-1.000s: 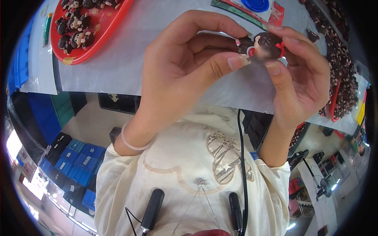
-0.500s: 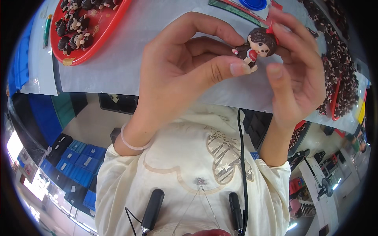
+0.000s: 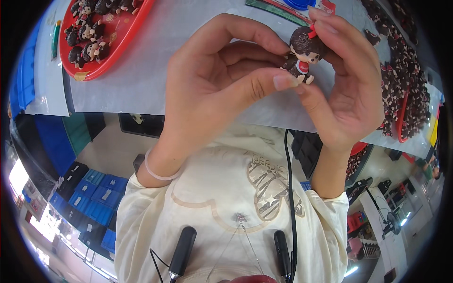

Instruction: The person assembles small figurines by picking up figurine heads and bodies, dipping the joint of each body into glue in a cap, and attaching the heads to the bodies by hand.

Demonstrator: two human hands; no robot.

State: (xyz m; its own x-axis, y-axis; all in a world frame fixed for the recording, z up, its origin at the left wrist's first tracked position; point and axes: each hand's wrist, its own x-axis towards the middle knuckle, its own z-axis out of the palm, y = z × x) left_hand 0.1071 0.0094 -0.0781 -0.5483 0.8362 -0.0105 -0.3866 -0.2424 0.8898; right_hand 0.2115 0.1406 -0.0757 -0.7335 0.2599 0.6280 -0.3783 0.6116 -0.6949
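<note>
Clock bearings taken from centre of view, near to far. At 6, cream shirt (image 3: 203, 191); two black handles (image 3: 183, 250) in front of it, one toward 7, one at 5. Left hand (image 3: 203, 85), at 12: grasping a small doll (image 3: 304, 52) at its body between thumb and forefinger. Doll located between 1 and 2, above the surface (image 3: 141, 89), head uppermost and slightly tilted; dark brown hair, red bow, red patch on front, pale feet. Right hand (image 3: 351, 85), at 2: half curled about the doll's head, forefinger beside the bow, thumb tip near the feet; whether it bears any grip, cannot tell. Surface is pale grey. On it, at 1, a green strip (image 3: 278, 13) and a round blue lid (image 3: 299, 4), the latter cut by the upper edge. Between 10 and 11, red tray (image 3: 134, 40) with several similar dolls (image 3: 89, 40); green pen (image 3: 55, 40) beside it, at 10. Between 2 and 3, heap of dark brown pieces (image 3: 417, 104). Beyond the surface: stacked blue boxes (image 3: 96, 200) at 8, fan (image 3: 391, 221) at 4.
</note>
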